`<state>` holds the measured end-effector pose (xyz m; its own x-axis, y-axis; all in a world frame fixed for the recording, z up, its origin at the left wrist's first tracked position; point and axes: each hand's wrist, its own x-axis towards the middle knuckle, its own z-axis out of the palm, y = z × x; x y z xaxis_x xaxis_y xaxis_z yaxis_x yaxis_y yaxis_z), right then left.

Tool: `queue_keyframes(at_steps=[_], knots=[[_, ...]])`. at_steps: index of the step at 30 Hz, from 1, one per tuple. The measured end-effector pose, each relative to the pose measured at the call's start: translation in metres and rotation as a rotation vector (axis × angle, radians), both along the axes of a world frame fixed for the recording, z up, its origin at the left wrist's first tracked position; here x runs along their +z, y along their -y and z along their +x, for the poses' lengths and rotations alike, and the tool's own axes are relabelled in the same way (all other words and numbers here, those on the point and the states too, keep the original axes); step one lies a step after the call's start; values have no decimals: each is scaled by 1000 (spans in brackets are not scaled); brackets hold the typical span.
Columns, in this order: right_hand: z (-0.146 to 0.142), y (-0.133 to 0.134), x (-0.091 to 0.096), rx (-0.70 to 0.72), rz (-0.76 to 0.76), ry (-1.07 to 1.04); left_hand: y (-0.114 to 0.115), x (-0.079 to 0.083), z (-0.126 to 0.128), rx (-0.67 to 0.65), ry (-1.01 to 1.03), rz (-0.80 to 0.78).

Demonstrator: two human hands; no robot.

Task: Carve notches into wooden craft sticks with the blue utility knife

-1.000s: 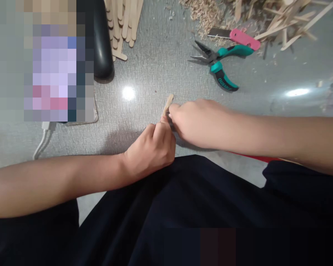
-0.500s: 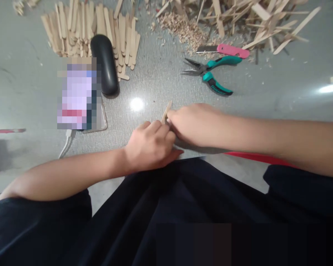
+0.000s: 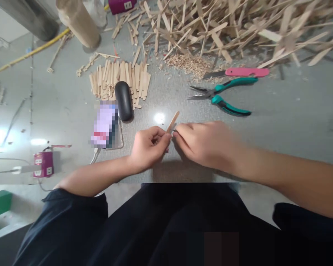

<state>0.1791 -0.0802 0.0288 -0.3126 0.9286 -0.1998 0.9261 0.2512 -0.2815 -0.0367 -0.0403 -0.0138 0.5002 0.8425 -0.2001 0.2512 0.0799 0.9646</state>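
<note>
Near the table's front edge, my left hand (image 3: 148,149) pinches a wooden craft stick (image 3: 173,122) between thumb and fingers. The stick slants up and to the right, its rounded far end free. Just to its right, my right hand (image 3: 204,142) is closed, knuckles up, with its fingertips close to the stick. Something small and dark shows at those fingertips, too small to name. Above the right hand lie teal-handled long-nose pliers (image 3: 214,95) with their jaws apart. Behind the pliers is a pink-handled tool with a dark flat blade (image 3: 245,72).
A black oblong case (image 3: 124,101) rests against a bundle of craft sticks (image 3: 111,77), beside a phone (image 3: 104,125) on a cable. Wood shavings (image 3: 187,64) and a heap of loose sticks (image 3: 219,27) cover the back. A purple power socket (image 3: 43,164) sits at left.
The view has shifted, showing more of the table at the back and left. My hands have drawn slightly apart; the left has turned, and more of the stick shows.
</note>
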Motion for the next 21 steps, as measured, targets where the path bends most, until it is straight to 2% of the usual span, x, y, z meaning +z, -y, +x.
queue_keyframes(at_steps=[3, 5, 8, 12, 16, 21], knots=[[6, 5, -15, -34, 24, -159, 1, 0, -2, -11, 79, -142], [10, 10, -19, -55, 44, -273, 1, 0, -4, -12, 83, -126], [14, 18, -13, -143, 42, -429, 1, 2, -6, 13, 62, -95], [14, 18, -1, -205, -201, -733, 1, 0, -9, -7, 81, -67], [11, 9, -3, -210, -445, -1003, 3, -9, -12, -53, 122, -74], [9, 6, -14, -217, -512, -1078, 2, -11, -12, -104, 114, 1]])
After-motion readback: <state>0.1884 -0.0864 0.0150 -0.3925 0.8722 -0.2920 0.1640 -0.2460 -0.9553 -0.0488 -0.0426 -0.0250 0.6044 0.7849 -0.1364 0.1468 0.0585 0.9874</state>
